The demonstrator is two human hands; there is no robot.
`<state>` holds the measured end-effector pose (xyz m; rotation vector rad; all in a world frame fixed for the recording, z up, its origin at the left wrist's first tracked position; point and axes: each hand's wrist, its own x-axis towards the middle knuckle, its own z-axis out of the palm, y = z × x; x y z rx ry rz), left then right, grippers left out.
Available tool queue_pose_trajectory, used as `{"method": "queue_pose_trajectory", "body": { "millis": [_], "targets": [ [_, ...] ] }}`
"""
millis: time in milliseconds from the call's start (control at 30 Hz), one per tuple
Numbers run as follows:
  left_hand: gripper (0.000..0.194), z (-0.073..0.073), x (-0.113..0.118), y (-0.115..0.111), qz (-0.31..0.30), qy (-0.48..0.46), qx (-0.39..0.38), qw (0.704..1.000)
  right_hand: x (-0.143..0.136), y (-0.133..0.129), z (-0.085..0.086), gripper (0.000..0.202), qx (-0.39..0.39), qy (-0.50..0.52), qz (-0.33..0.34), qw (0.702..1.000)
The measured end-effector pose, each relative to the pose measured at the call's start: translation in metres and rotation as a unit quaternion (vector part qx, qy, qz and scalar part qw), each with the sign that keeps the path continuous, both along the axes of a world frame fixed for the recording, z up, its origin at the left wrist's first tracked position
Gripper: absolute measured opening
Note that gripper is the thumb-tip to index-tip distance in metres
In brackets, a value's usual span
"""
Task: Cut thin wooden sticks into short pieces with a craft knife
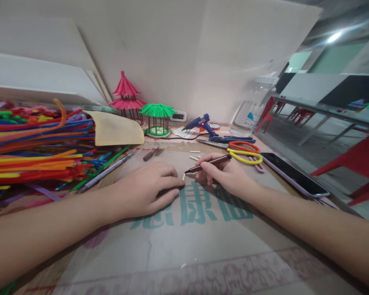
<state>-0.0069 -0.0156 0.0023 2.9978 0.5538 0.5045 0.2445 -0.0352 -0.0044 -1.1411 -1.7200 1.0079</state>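
A brown marker pen (209,163) is gripped in my right hand (224,170), its tip pointing left at a short pale wooden stick (183,176). That stick stands out from the fingertips of my left hand (156,186), which are closed around its lower end close above the printed sheet. Two more pale sticks (194,157) lie just beyond the pen. Past my left hand is a brown pen cap (148,155), with several short brown sticks (158,152) beside it.
Bundles of coloured pipe cleaners (39,143) fill the left side. At the back stand a pink pagoda model (126,98), a green-roofed pavilion (158,119), a blue glue gun (201,123) and a water bottle (249,108). Scissors (244,151) and a phone (292,172) lie right.
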Motion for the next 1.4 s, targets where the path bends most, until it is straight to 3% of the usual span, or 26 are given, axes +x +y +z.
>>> {"method": "queue_pose_trajectory", "body": {
  "millis": [1400],
  "targets": [
    [0.034, 0.0026, 0.0017, 0.0012, 0.005, 0.037, -0.042, 0.998, 0.0011, 0.0005, 0.0002, 0.025, -0.020, -0.016, -0.005, 1.000]
  ]
}}
